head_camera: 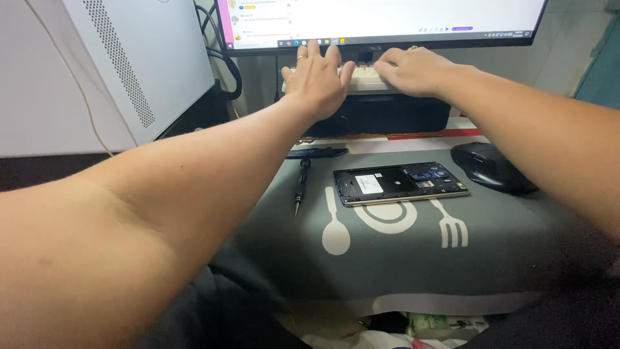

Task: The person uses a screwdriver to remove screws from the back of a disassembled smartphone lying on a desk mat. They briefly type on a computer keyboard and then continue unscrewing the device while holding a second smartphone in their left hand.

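Both the left hand [316,77] and right hand [413,70] lie open, typing on the far keyboard [363,79], while the opened phone [400,183] and screwdriver [301,184] lie untouched nearer.

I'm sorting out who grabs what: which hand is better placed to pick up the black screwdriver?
Probably the left hand: the slim black screwdriver lies on its side of the opened phone; the right hand would cross over.
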